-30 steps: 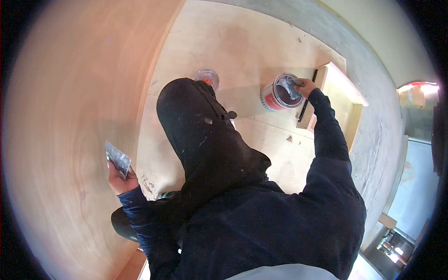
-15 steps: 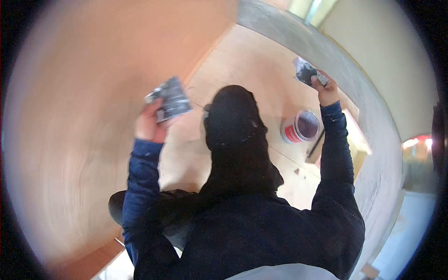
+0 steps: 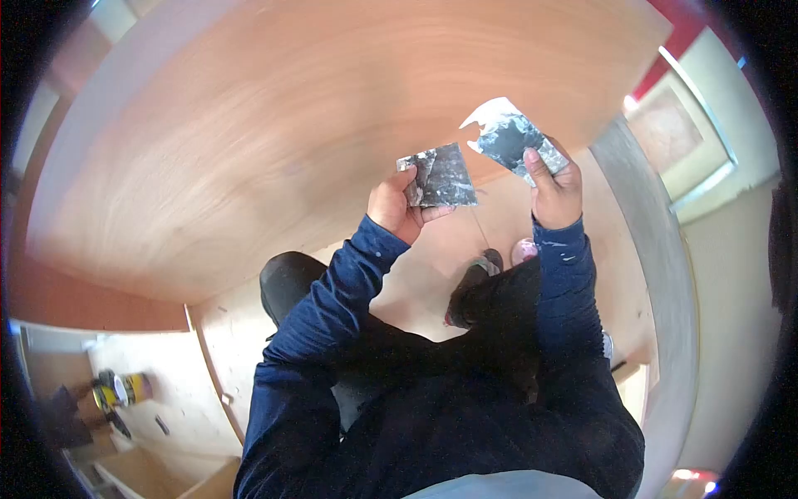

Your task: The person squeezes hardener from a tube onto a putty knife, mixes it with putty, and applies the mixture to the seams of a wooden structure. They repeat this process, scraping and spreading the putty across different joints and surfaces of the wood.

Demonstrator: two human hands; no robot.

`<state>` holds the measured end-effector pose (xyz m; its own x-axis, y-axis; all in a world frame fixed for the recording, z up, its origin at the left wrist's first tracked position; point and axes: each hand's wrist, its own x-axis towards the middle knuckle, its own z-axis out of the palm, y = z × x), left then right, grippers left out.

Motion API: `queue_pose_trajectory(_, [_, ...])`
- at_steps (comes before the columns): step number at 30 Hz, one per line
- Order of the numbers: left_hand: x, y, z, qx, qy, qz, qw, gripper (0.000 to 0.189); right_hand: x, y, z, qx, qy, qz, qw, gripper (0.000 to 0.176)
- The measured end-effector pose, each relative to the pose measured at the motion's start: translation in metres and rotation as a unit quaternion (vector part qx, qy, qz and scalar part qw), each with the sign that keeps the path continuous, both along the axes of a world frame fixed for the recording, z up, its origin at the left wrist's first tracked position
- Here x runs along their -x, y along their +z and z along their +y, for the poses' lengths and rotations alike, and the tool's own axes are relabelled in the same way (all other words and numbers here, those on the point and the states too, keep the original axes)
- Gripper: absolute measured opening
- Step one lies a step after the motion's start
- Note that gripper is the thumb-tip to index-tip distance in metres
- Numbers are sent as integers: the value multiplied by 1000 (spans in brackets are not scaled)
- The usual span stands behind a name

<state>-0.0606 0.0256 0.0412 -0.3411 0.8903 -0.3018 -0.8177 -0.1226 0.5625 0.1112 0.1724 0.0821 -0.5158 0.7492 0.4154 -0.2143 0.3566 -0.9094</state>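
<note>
pinching a grey plate (image 3: 445,179), left hand (image 3: 397,205) hangs near right hand (image 3: 559,191) — grip (likewise) clamped on a whitish plate (image 3: 509,137).

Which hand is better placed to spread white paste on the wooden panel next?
Probably the right hand: its flat scraper carries more white paste at the far edge; the left hand holds a thinly smeared scraper.

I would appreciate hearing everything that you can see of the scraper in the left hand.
The scraper is a thin, roughly square plate with straight edges, dark grey and streaked with pale smears; whether metal or plastic, I cannot tell. The left hand grips its left side, thumb on the visible face, fingers behind, one showing below the lower edge. It is held up in front of the person, its right edge free.
</note>
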Motion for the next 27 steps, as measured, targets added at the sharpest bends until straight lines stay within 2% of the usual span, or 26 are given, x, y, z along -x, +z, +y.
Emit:
queue_pose_trajectory(3, [23, 11, -15, -38, 63, -55, 996, 31, 43, 12, -25, 59, 35, 5, 998, 29])
queue_pose_trajectory(5, [27, 30, -24, -58, 98, -77, 991, 31, 55, 36, -40, 30, 39, -22, 999, 30])
queue_pose_trajectory(6, [-33, -3, 12, -68, 85, -86, 990, 31, -7, 7, -17, 30, 22, -35, 999, 30])
queue_pose_trajectory(11, [-37, 3, 3, -87, 91, -81, 989, 31, -4, 10, -41, 24, 76, 6, 997, 32])
queue_pose_trajectory(12, [-40, 8, 7, -90, 101, -74, 988, 30, -5, 15, -39, -95, 44, -43, 994, 32])
queue_pose_trajectory(13, [-45, 14, 10, -93, 110, -67, 987, 30, -4, 3, -32, -96, 48, -46, 993, 32])
queue_pose_trajectory(14, [-45, 19, 11, -98, 112, -71, 986, 30, 3, -23, -24, -212, -26, -36, 976, 31])
queue_pose_trajectory(15, [-49, 27, 9, -95, 140, -46, 985, 29, 10, -26, -27, -321, -98, -22, 942, 30])
queue_pose_trajectory(16, [-52, 31, 7, -91, 167, -20, 982, 28, 9, -24, -30, -269, -17, 2, 963, 31])
queue_pose_trajectory(19, [-58, 22, 12, -106, 191, 34, 975, 26, 4, -7, -39, -335, 10, 2, 942, 32])
queue_pose_trajectory(20, [-63, 20, 14, -105, 193, 32, 975, 26, 1, -28, -36, -296, -24, 11, 955, 33])
queue_pose_trajectory(21, [-67, 21, 17, -123, 203, 43, 971, 25, -6, -22, -32, -298, -24, 6, 954, 33])
queue_pose_trajectory(23, [-67, 27, 14, -140, 218, 56, 964, 24, -12, 4, -33, -336, 68, -71, 937, 34])
queue_pose_trajectory(27, [-63, 28, 13, -100, 239, 58, 964, 23, -7, 14, -38, -342, 86, -94, 931, 36])
